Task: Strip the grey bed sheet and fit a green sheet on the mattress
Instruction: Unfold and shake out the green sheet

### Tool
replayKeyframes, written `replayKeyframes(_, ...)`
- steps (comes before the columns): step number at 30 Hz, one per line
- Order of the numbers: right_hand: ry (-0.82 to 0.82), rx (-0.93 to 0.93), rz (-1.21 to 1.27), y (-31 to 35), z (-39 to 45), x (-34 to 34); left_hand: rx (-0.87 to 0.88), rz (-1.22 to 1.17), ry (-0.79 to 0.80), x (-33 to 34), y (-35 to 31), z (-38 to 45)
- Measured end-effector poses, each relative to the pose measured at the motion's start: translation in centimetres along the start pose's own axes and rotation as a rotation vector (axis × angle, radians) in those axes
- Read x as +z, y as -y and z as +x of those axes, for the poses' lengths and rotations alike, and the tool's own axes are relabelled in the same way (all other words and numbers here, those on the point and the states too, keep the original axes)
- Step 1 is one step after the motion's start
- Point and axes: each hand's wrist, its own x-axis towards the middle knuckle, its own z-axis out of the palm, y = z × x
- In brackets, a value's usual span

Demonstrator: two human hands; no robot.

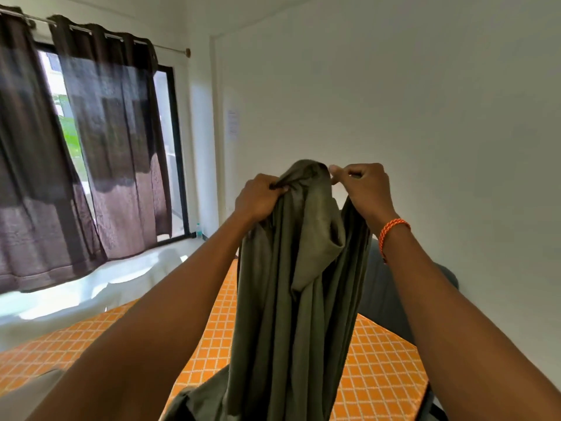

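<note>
Left hand [258,197] and right hand [362,189] gripping bunched green sheet [291,299] above orange mattress [379,360], wall notice [233,124] unreadable

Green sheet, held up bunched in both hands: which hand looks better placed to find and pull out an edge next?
Probably the right hand: it only pinches the green sheet near the top fold, so it can slide along. The left hand grips the gathered bulk and suits anchoring.
</note>
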Motion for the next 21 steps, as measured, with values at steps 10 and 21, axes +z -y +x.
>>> replayKeyframes(10, 0.766, 0.226, -0.299, -15.1, -0.3, -10.2, -0.154, 0.036, -0.245, 11.9, -3.1, 5.3)
replayKeyframes(21, 0.523, 0.408, -0.886, -33.6, -2.5, -19.1, -0.318, 0.1, -0.356, 27.9, -5.6, 9.6)
